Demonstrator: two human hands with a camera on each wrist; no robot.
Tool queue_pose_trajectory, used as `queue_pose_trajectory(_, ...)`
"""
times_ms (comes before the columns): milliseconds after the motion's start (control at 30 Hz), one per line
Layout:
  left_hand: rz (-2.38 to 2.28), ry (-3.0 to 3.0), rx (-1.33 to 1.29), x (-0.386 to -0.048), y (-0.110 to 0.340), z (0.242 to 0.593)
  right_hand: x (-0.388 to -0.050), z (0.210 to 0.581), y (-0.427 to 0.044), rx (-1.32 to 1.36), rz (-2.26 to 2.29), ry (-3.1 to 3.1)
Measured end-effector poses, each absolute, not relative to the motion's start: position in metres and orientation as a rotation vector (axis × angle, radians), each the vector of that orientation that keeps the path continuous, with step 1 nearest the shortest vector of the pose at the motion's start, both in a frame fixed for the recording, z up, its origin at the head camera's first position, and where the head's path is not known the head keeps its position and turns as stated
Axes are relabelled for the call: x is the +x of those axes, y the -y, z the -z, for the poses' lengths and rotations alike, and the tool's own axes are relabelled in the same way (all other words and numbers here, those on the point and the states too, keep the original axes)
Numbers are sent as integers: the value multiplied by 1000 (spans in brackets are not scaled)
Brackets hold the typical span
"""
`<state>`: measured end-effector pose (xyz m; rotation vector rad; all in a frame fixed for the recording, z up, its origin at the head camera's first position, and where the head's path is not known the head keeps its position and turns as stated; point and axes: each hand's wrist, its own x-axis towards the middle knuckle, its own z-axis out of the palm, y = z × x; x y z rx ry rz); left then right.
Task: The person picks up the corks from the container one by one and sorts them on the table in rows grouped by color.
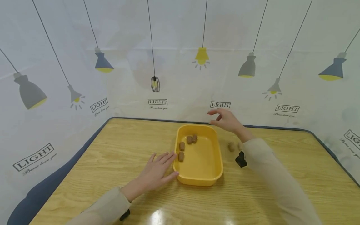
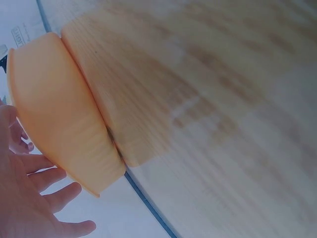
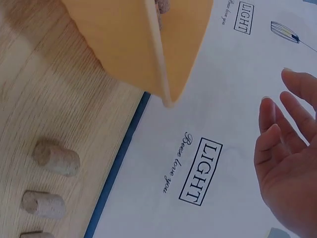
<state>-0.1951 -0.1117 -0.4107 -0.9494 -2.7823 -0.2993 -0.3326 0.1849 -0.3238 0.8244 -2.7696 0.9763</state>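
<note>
A yellow plastic tub (image 1: pixel 201 179) stands on the table, with several brown corks (image 1: pixel 181 156) lying along its left side and far left corner. Spread fingers of my left hand (image 1: pixel 154 173) touch the tub's left rim; the left wrist view shows that hand (image 2: pixel 37 198) against the tub's outer wall (image 2: pixel 64 104). Raised above the table beyond the tub's far right corner, my right hand (image 1: pixel 225 120) has loosely bent fingers and holds nothing. To the right of the tub lie more corks (image 1: pixel 231 146), partly hidden by the right forearm; the right wrist view shows them in a row (image 3: pixel 57 157).
The wooden table (image 1: pixel 126 140) has a dark blue edge and meets a white wall covering (image 1: pixel 180 72) printed with lamps. A black strap end (image 1: pixel 241 159) hangs at the right cuff, and a second black piece (image 1: pixel 125 215) shows at the left sleeve.
</note>
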Motion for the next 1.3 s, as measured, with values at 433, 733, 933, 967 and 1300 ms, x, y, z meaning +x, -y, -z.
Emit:
queue_pose_trajectory(433, 318, 2788, -960, -196, 112, 411, -334, 328, -138, 856, -995, 2801)
queue_pose_trajectory(733, 326, 2793, -953, -196, 112, 409, -337, 339, -117, 740, -1083, 2855)
queue_pose_trajectory(933, 340, 2797, -968, -195, 112, 409, -338, 350, -109, 619, -1198, 2871)
queue_pose_trajectory(967, 347, 2793, -972, -195, 112, 409, -338, 352, -108, 587, -1213, 2874)
queue_pose_trajectory(1300, 359, 2783, -962, -193, 112, 407, -337, 380, -111, 318, -1373, 2898)
